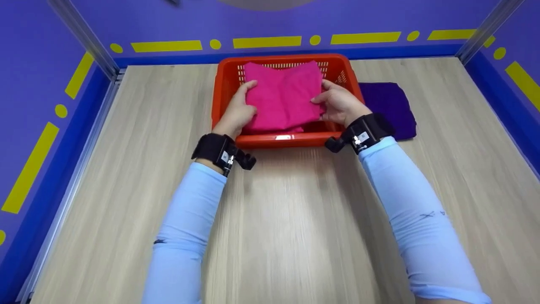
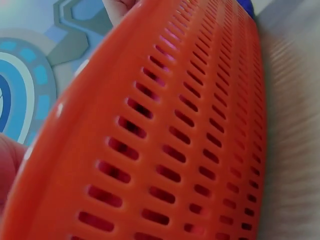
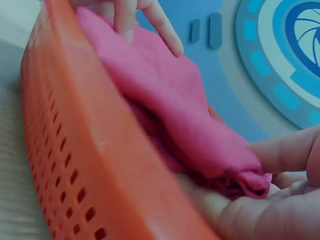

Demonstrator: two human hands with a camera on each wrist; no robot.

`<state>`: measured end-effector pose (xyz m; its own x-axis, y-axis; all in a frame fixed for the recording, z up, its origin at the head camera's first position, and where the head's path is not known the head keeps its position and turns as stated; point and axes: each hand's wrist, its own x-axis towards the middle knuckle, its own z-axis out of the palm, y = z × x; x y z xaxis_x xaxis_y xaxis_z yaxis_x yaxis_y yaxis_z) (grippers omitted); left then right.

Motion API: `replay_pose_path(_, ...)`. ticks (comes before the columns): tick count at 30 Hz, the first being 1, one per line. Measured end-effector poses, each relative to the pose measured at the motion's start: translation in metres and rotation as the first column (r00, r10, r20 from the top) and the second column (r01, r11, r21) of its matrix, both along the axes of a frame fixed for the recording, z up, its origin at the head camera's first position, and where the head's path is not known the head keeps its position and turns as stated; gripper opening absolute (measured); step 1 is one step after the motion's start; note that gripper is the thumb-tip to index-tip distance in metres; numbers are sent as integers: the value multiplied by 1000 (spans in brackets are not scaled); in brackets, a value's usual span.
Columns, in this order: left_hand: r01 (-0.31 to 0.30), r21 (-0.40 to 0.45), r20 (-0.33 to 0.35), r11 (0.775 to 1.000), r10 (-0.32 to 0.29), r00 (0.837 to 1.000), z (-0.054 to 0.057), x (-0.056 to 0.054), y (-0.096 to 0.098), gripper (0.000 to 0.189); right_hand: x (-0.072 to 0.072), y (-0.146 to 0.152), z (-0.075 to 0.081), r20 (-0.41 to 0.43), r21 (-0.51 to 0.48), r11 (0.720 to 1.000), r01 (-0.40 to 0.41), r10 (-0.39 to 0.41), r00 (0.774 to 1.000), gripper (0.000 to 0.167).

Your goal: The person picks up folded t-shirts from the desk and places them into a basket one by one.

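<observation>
A folded pink cloth (image 1: pixel 283 97) lies in the red plastic basket (image 1: pixel 287 141), covering much of its inside. My left hand (image 1: pixel 237 110) holds the cloth's left edge, thumb and forefinger showing against it; its other fingers are hidden in the head view. At the cloth's right edge, my right hand (image 1: pixel 339 102) grips the folded layers, thumb on top and fingers beneath. The right wrist view shows the rolled fold of the pink cloth (image 3: pixel 200 135) between those fingers. Mostly the perforated basket wall (image 2: pixel 175 130) fills the left wrist view, with pink behind its slots.
A folded dark purple cloth (image 1: pixel 388 110) lies on the wooden table (image 1: pixel 287 219), close against the basket's right side. Blue panels with yellow marks (image 1: pixel 266 42) stand behind the basket and along both sides of the table.
</observation>
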<state>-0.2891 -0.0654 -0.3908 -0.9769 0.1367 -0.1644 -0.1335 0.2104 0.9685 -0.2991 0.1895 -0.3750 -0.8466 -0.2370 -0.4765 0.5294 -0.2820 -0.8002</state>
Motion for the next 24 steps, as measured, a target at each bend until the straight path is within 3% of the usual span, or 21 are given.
replay_pose_path(7,51,-111,51,992,-46,998,-3,0,3,82,-1,-7,-5,36,70,997,12,-15,999,71)
replay_pose_path(14,110,-189,82,976,-96,992,-2,3,5,80,0,-8,-6,24,125,992,-27,25,999,68)
replay_pose_path(24,164,-333,93,929,-141,986,-3,3,5,80,2,-9,-10,-22,181,981,-67,72,997,65)
